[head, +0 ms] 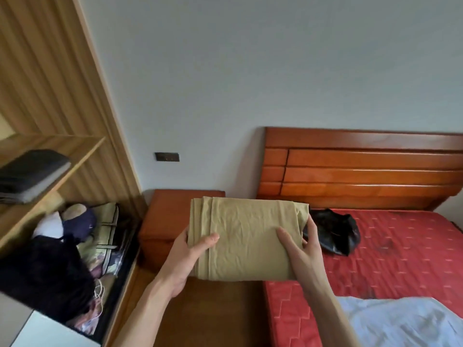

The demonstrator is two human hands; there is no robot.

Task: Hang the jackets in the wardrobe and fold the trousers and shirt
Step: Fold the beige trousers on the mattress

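Folded khaki trousers (246,236) form a flat bundle held in the air between the bed and the wardrobe. My left hand (193,256) grips the bundle's left edge, thumb on top and fingers underneath. My right hand (304,249) grips its right edge the same way. A pale blue shirt (406,321) lies spread on the red mattress at the lower right. The open wardrobe (62,151) stands at the left, with a folded dark grey garment (32,174) on its shelf.
A black bag (333,231) lies on the red mattress (406,256) near the wooden headboard (363,169). A wooden nightstand (170,216) stands between bed and wardrobe. The wardrobe's lower compartment holds dark clothes (45,274) and packed bags (105,236).
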